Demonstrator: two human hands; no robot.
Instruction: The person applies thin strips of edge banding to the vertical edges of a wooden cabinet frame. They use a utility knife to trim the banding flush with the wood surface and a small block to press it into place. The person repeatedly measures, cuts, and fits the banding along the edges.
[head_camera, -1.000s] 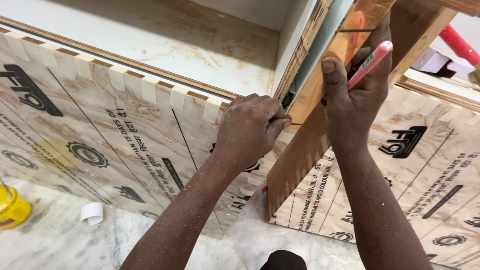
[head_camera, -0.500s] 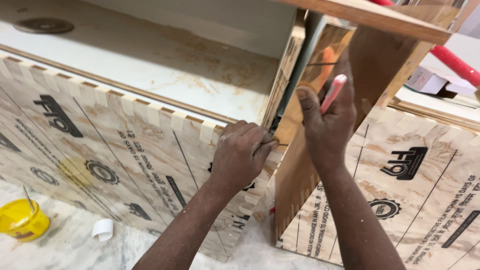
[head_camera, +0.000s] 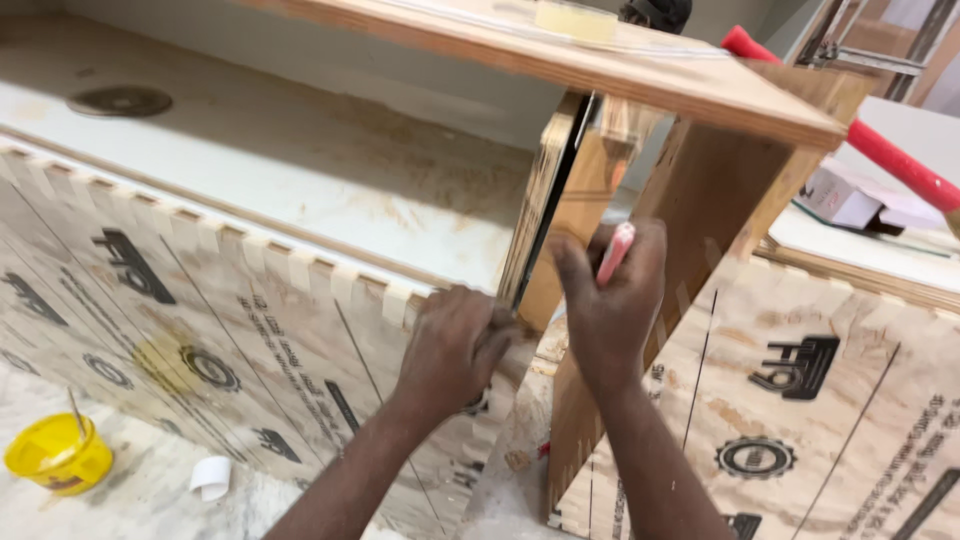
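— While your left hand (head_camera: 455, 345) stays curled tight on the edge of the upright panel (head_camera: 535, 215) at centre frame, where's your marker?

— Your right hand (head_camera: 605, 305) grips the pink pencil (head_camera: 613, 252) closed-fisted, just right of that panel. Press the tip flat against the wooden brace (head_camera: 700, 230) for a clean line.

— Room to move?

— Tight above: the plywood shelf (head_camera: 600, 70) overhangs. Lower left opens up, apart from the yellow cup (head_camera: 60, 455).

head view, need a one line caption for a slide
Left hand grips the plywood panel edge while the right hand holds a pink pencil against it.
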